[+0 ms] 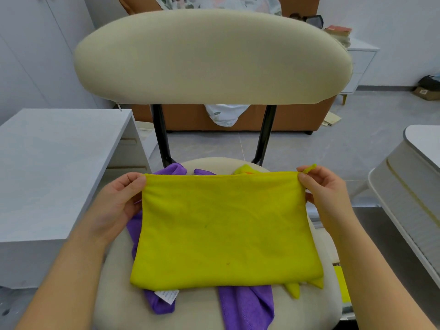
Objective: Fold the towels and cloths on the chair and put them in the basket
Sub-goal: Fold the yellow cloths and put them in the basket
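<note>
Beige chair. Spread across its seat, yellow cloth, upper edge lifted. Underneath and touching it, purple cloth, poking out at back, left and front. Left hand, fingers pinching the yellow cloth's upper left corner; right hand, fingers pinching the upper right corner. White label on the purple cloth's front edge.

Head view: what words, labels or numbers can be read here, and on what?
Care tag on the purple cloth: printed, too small to read.
Cardboard box by the far wall: a mark, too blurred to read.
Yellow towel: no print visible.
Nothing legible anywhere.
</note>
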Available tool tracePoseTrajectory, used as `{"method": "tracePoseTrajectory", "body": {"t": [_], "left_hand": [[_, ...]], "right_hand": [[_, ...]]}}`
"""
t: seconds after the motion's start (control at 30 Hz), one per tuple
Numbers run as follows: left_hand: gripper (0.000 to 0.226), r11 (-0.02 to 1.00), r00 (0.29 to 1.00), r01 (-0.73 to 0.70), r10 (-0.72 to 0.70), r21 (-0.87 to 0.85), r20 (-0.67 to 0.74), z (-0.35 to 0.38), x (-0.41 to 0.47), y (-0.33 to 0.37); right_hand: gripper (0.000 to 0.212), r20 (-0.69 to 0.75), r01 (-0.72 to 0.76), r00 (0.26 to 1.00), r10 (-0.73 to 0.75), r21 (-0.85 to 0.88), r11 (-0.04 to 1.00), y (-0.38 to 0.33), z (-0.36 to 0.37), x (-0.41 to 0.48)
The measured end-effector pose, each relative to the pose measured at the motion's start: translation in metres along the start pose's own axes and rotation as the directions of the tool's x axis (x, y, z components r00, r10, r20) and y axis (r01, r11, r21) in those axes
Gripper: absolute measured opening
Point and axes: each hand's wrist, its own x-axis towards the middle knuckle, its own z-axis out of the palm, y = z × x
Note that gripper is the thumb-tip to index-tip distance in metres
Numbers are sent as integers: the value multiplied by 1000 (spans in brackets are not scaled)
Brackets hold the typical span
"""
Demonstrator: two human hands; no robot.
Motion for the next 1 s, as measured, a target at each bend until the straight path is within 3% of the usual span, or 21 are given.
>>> {"method": "tracePoseTrajectory", "body": {"t": [0.1,0.2,0.33,0.4,0.57,0.7,0.83,0.87,0.97,1.0], "left_hand": [[54,998,1000,9,-8,56,-17,-1,-3,-1],[19,992,997,39,-32,123,-63,8,-6,-5],[23,983,983,124,-104,134,-150,18,-5,-11],[15,961,977,151,-110,231,-182,22,-4,-15],[6,853,974,171,-71,493,-215,22,1,-22],[14,816,973,154,-26,557,-230,21,7,-22],[21,803,972,125,20,582,-236,25,7,-18],[24,802,972,103,45,588,-232,27,5,-16],[26,822,962,18,141,570,-234,31,-4,-4],[25,836,958,-10,165,549,-234,32,-8,1]], "right_hand": [[18,29,-32,999,32,7,999,0,-3,0],[17,56,-67,996,66,16,998,-1,-5,-2],[14,37,-127,991,126,29,992,3,-5,-4],[16,45,-179,983,177,38,983,7,-3,-2],[16,80,-320,946,314,79,944,18,-4,8],[11,145,-427,900,412,91,900,22,-10,16],[7,179,-416,902,394,111,903,21,-11,20],[13,189,-387,913,362,117,914,19,-10,19],[81,218,-285,942,254,123,951,10,-12,15],[94,231,-258,947,224,128,958,7,-14,13]]}}
